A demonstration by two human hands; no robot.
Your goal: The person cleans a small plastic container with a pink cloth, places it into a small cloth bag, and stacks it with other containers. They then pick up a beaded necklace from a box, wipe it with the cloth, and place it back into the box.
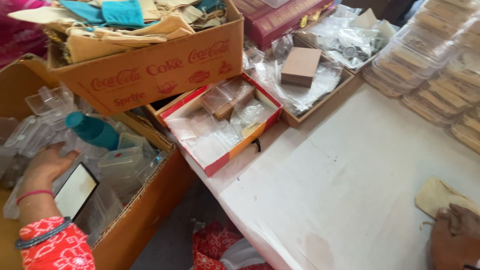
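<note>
My left hand (46, 165) reaches into a large cardboard box (145, 210) at the left, its fingers spread over clear plastic containers (120, 160). A teal bottle (92, 130) lies just right of the fingers and a phone (75, 191) with a pale screen lies below the hand. A red patterned sleeve and bangles cover that wrist. My right hand (455, 235) rests at the lower right on a small beige cloth pouch (440, 196) lying on the white table (350, 170), pressing it down.
A printed carton (160, 70) of beige and teal cloth bags stands at the top left. A red-rimmed tray (225, 125) holds clear plastic sleeves. A brown block (300, 66) lies on plastic wrap. Stacked clear lidded boxes (430, 60) fill the right edge. Red cloth (215, 247) lies below.
</note>
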